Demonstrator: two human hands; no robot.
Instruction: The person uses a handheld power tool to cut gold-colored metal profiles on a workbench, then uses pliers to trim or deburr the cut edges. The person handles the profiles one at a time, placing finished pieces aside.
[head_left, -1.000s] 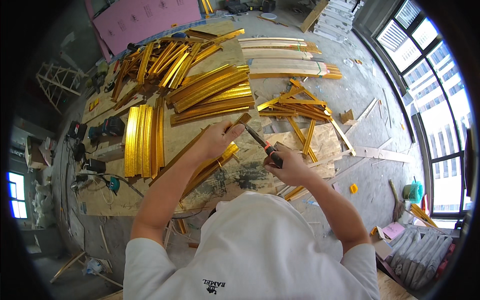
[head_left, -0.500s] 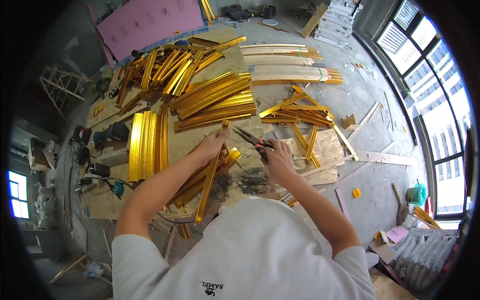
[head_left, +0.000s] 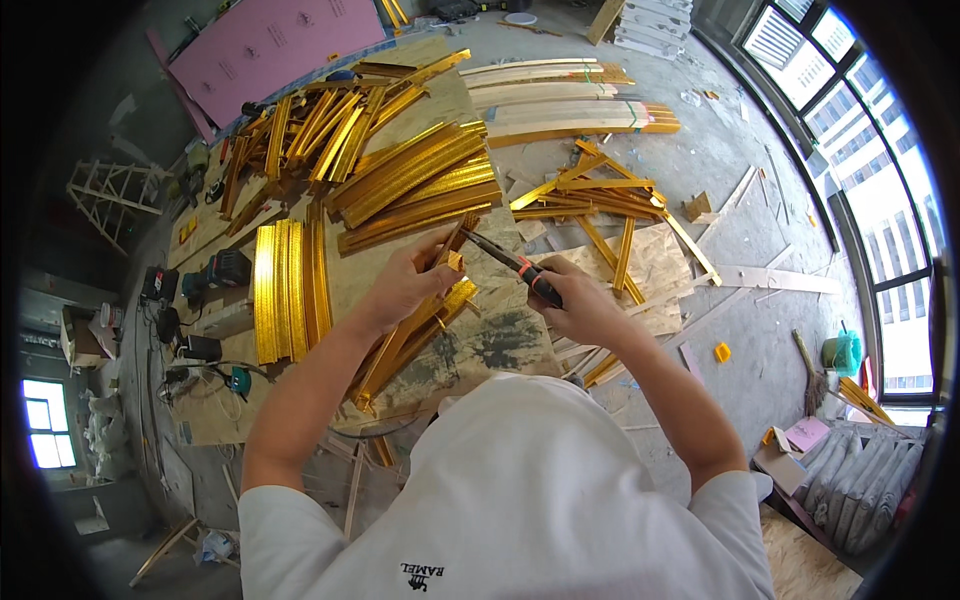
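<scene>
My left hand (head_left: 405,285) is closed on a gold trim strip (head_left: 456,261), whose end shows by the fingers; how the rest of it runs is partly hidden. In my right hand (head_left: 583,303) is a pair of long-nosed pliers (head_left: 524,270) with black and red handles. The jaws reach to the strip's end beside my left fingers; whether they grip it I cannot tell. Below my left hand lie several loose gold strips (head_left: 405,350) on the plywood worktable (head_left: 500,375). A stack of wide gold strips (head_left: 420,185) lies just beyond.
More gold strips stand upright-looking in a row (head_left: 285,290) at left, near a cordless drill (head_left: 228,270). A jumbled gold heap (head_left: 330,125) covers the far table. On the floor to the right are scattered gold offcuts (head_left: 610,195) and bundled boards (head_left: 570,115). A green bucket (head_left: 842,352) stands far right.
The pliers have moved left to the end of the strip by my left hand. The strip has been turned and no longer hangs toward me. The view has shifted slightly.
</scene>
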